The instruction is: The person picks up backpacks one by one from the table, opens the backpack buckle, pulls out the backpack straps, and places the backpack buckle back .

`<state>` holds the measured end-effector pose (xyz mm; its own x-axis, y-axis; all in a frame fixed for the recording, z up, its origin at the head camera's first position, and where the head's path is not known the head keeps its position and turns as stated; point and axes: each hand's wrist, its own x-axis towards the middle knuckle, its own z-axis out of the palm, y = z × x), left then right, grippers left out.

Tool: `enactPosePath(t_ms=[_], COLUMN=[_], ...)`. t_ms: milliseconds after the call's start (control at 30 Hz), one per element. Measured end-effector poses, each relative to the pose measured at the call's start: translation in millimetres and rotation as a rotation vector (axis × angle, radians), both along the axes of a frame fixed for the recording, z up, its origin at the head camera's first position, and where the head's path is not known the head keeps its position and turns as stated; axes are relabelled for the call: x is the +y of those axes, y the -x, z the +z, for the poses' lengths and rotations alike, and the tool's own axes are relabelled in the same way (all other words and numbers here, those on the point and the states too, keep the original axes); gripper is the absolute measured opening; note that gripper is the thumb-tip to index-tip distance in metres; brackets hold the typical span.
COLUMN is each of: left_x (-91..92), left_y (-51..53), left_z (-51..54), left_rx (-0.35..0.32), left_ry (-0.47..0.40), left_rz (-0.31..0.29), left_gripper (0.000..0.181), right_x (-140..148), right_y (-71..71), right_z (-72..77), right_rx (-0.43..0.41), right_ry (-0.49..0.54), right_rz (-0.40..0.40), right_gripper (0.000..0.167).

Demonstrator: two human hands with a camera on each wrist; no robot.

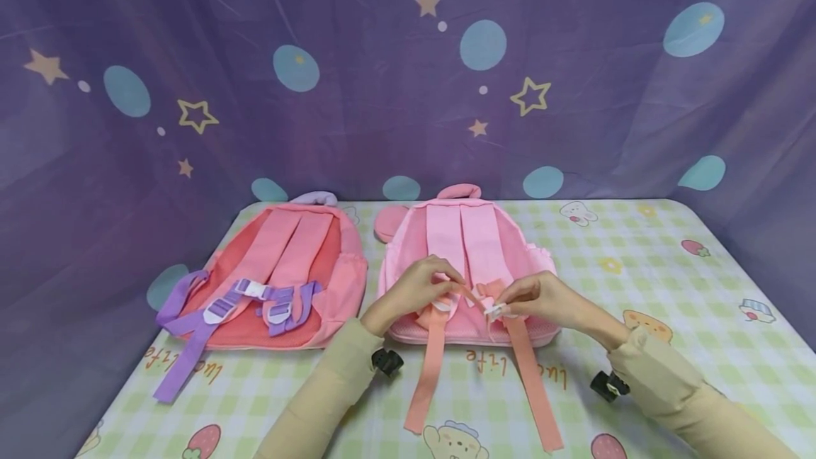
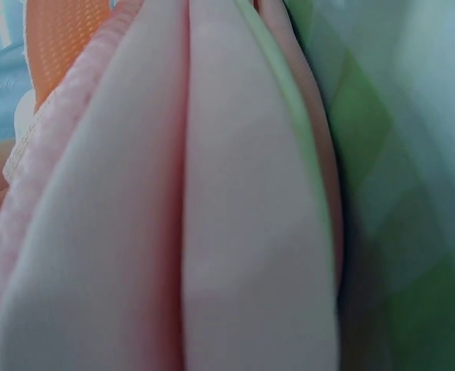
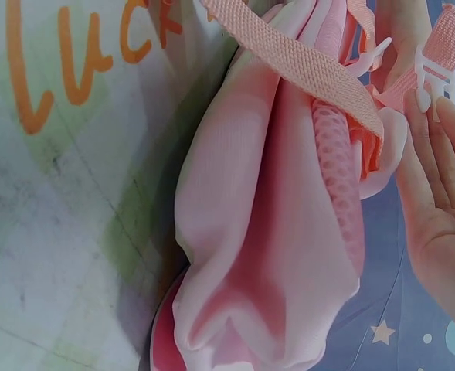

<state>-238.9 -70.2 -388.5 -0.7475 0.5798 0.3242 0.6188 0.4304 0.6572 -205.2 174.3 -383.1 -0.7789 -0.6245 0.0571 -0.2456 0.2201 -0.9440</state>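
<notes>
A pink backpack (image 1: 408, 310) lies straps up on the table, and both hands are over its lower part. Between thumb and fingers the left hand (image 1: 417, 289) pinches an orange strap (image 1: 470, 296). The right hand (image 1: 542, 297) holds a white buckle (image 1: 494, 312) joined to that strap. In the right wrist view the right hand (image 3: 443, 193) has its fingertips on the white buckle (image 3: 436, 76). Two orange strap tails (image 1: 532, 388) hang down over the tablecloth. Mostly the bag's pale pink side (image 2: 250, 193) fills the left wrist view.
Left of the pink backpack lies a coral backpack (image 1: 344, 289) with purple straps (image 1: 194, 353) and a white buckle. A green checked tablecloth (image 1: 714, 360) covers the table. Behind it hangs a purple curtain (image 1: 382, 126) with stars and blue ovals.
</notes>
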Motion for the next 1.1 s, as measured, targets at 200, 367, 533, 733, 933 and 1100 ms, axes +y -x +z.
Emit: enactPosePath(t_ms=[200, 367, 533, 733, 933, 1100], left_x=[-1.4, -4.1, -5.0, -5.4, -6.4, -7.4], left_y=[0.0, -0.2, 0.0, -0.7, -0.6, -1.8], left_z=[-0.7, -1.3, -2.0, -3.1, -4.4, -5.7], left_rx=[-0.011, -0.035, -0.026, -0.015, -0.004, -0.015], left_ry=[-0.007, -0.022, -0.024, -0.027, -0.029, -0.027], left_rz=[0.003, 0.022, 0.012, 0.007, -0.001, -0.015], left_gripper=[0.008, 0.008, 0.008, 0.008, 0.008, 0.011], right_x=[0, 1, 2, 2, 3, 4], right_y=[-2.3, -6.2, -9.0, -12.4, -17.2, -22.7], right_z=[-2.1, -2.9, -2.2, -1.0, 0.6, -1.0], right_rx=[0.015, 0.082, 0.121, 0.115, 0.103, 0.109], right_ry=[0.001, -0.002, -0.008, -0.025, -0.021, -0.058], right_rz=[0.008, 0.028, 0.027, 0.046, 0.054, 0.025], right_gripper=[0.018, 0.016, 0.012, 0.013, 0.016, 0.015])
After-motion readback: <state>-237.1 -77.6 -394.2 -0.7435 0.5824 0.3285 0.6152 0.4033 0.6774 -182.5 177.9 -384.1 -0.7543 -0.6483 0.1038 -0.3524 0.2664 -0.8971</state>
